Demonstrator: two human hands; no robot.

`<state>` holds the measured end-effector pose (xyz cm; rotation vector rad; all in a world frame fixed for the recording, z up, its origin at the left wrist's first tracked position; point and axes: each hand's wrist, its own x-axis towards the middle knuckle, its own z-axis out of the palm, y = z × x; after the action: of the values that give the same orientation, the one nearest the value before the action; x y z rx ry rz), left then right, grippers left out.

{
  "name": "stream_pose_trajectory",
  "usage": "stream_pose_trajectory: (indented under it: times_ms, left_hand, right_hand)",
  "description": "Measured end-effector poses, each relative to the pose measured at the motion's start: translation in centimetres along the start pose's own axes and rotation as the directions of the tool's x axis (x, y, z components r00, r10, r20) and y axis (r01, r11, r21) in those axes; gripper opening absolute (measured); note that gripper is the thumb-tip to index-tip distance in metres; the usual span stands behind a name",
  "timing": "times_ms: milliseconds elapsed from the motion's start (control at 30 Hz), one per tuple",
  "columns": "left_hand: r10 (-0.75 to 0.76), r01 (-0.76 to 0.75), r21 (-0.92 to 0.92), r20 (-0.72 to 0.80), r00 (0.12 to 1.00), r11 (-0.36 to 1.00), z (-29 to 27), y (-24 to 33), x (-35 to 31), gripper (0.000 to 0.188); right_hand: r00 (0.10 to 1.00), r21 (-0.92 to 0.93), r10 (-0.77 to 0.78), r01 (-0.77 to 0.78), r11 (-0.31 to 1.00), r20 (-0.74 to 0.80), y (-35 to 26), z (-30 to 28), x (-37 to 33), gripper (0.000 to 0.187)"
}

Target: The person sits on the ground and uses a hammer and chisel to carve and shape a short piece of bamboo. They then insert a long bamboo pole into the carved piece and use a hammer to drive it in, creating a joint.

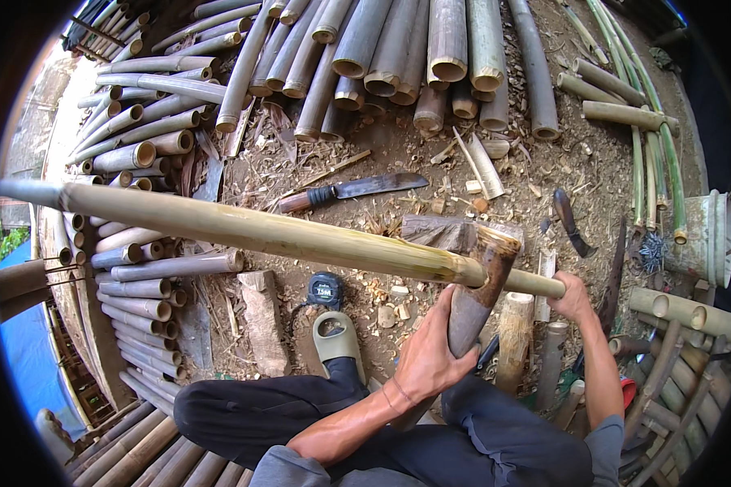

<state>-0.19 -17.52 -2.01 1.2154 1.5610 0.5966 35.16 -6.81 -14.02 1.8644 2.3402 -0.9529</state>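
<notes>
step: working the end of the long bamboo pole (260,231) | left hand (430,357) grip closed on wooden mallet (479,292) resting on the pole | right hand (573,296) grip closed around pole end | next: likely needs steady pole, controlled strike

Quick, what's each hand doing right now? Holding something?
Left hand: closed around the thick wooden tool hooked over the bamboo pole.
Right hand: closed on the pole's thin end.
</notes>
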Motion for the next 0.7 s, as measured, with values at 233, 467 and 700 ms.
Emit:
stream_pose_trajectory:
  times_ms: [233, 467, 700]
  left_hand:
    - [0.118, -0.118, 0.112, 0.004, 0.993, 0.987, -1.0, 2.1, -2.4, 0.095]
    - [0.249, -0.257, 0.097, 0.087, 0.965, 0.962, -1.6, 1.3, -2.9, 0.092]
    - [0.179, -0.170, -0.159, 0.043, 0.983, 0.973, -6.6, -0.8, -3.0, 0.098]
  right_hand:
    - [1.000, 0.137, -0.013, 0.012, 0.990, 0.003, -1.7, 1.1, -3.3, 0.022]
    - [0.979, 0.164, -0.109, 0.137, 0.977, -0.170, -0.4, 2.1, -5.9, 0.023]
    - [0.905, -0.031, -0.259, 0.264, 0.964, -0.336, -6.3, -3.6, -7.4, 0.027]
